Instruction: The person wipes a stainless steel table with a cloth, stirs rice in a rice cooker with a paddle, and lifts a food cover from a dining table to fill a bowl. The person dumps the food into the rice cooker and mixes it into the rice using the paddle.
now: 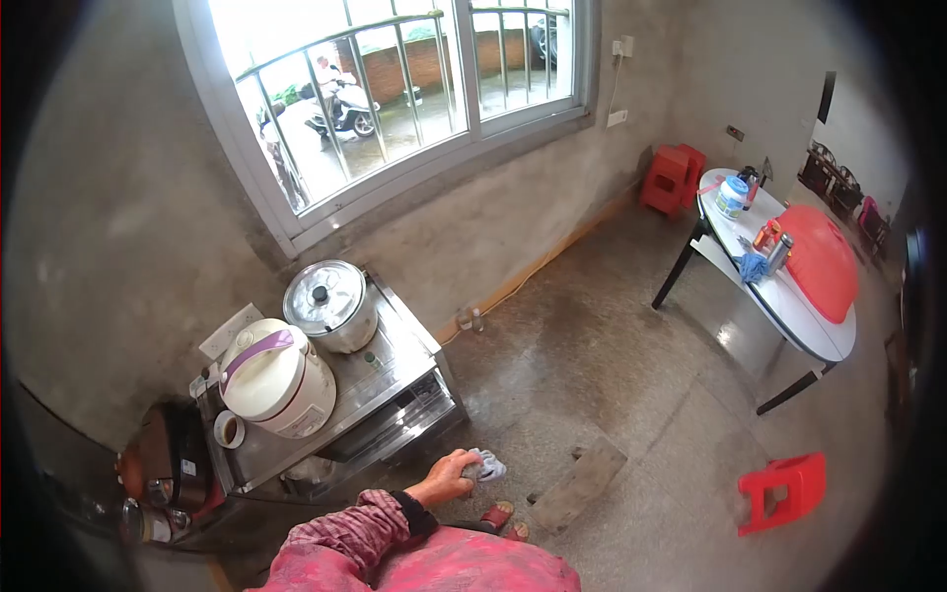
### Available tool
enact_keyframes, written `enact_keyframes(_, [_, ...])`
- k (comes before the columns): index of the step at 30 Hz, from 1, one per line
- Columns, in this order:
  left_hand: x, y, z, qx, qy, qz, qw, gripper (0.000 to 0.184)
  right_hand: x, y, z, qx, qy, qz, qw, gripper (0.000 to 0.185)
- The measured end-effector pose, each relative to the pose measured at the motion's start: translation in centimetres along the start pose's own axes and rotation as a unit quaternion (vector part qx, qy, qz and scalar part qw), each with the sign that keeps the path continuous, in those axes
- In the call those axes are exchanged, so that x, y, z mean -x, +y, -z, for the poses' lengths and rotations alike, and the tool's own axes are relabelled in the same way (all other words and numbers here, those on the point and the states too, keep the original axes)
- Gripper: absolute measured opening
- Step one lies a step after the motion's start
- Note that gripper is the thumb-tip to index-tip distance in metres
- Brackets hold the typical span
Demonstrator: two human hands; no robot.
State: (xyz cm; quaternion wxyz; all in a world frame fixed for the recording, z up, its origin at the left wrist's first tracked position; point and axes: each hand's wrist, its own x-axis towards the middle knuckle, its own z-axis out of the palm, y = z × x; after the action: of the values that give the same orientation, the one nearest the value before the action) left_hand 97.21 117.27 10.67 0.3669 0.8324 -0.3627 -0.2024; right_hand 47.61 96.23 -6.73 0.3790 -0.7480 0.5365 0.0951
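Note:
My left hand (444,481) reaches forward from a pink patterned sleeve, its fingers closed round a crumpled pale grey cloth (485,465). The cloth hangs in front of the fingers, above the floor. To the left of the hand is a metal stand (400,350). On it are a white rice cooker (281,380) with a purple handle, a lidded silver pot (340,314) and a small cup (230,429) with dark liquid. My right hand is out of view.
A low wooden bench (580,485) stands on the floor just right of my feet. Farther right is a red plastic stool (781,493). A white table (834,345) carries a red cover (814,252), a jar and bottles. Stacked red stools (671,178) stand by the wall.

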Motion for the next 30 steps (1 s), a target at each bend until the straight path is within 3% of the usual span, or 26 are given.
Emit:
enact_keyframes(7, [-2.5, 0.2, -1.1, 0.023, -0.010, -0.007, 1.000, 0.046, 1.6, -1.3, 1.5, -0.062, 0.006, -0.064, 0.996, 0.031])
enact_keyframes(10, [-2.6, 0.7, -2.0, 0.019, -0.012, 0.030, 0.999, 0.045, 2.2, -0.8, 2.1, -0.081, 0.014, -0.077, 0.994, 0.031])
enact_keyframes(16, [-2.4, 2.2, -4.5, 0.024, 0.005, 0.053, 0.998, 0.044, 3.2, 3.8, 3.0, -0.105, 0.034, -0.089, 0.990, 0.030])
enact_keyframes(19, [-2.6, 3.4, -6.7, 0.029, 0.027, 0.061, 0.997, 0.042, 2.7, 10.5, 2.1, -0.107, 0.053, -0.078, 0.990, 0.030])
enact_keyframes(22, [-2.7, 4.6, -10.4, 0.112, 0.040, 0.094, 0.988, 0.043, 0.3, 23.6, -0.8, -0.150, 0.104, -0.053, 0.982, 0.030])
enact_keyframes(26, [-2.2, 10.6, -14.8, 0.097, 0.043, 0.092, 0.990, 0.044, 3.8, 18.0, 10.2, -0.176, 0.054, -0.084, 0.979, 0.030])
enact_keyframes(28, [-1.8, 12.7, -18.1, 0.099, 0.023, 0.092, 0.991, 0.046, 5.6, 18.3, 13.6, -0.320, 0.043, -0.144, 0.936, 0.032])
enact_keyframes(29, [-1.7, 13.7, -19.6, 0.111, 0.019, 0.084, 0.990, 0.047, 6.2, 19.9, 14.6, -0.324, 0.044, -0.147, 0.934, 0.032])
enact_keyframes(30, [-1.5, 14.6, -21.0, 0.124, 0.014, 0.077, 0.989, 0.048, 6.7, 21.6, 15.8, -0.216, 0.076, -0.131, 0.965, 0.033])
